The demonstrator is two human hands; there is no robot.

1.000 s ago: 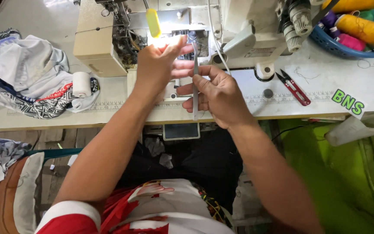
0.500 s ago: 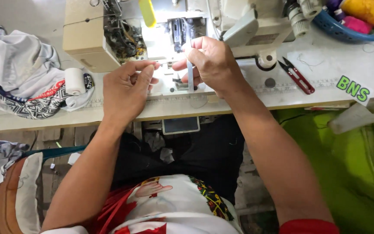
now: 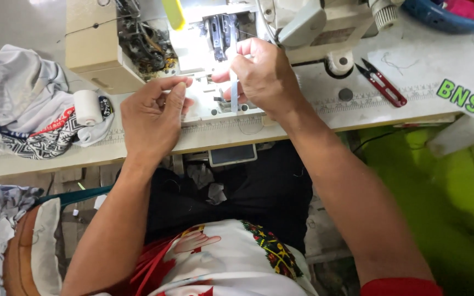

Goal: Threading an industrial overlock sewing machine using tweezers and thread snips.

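Right hand (image 3: 264, 77) pinches a white strip (image 3: 233, 93) hanging beneath its fingers; left hand (image 3: 152, 118) curled, fingertips together.

**Layout of the bench**

A sewing machine (image 3: 204, 38) is set at the back of the bench (image 3: 412, 71). A heap of cloth (image 3: 23, 109) is piled to its left, with a roll of tape (image 3: 88, 107) laid on the heap's right edge. Thread snips (image 3: 382, 82) are placed to the machine's right, and a basket (image 3: 440, 16) is seen behind them.
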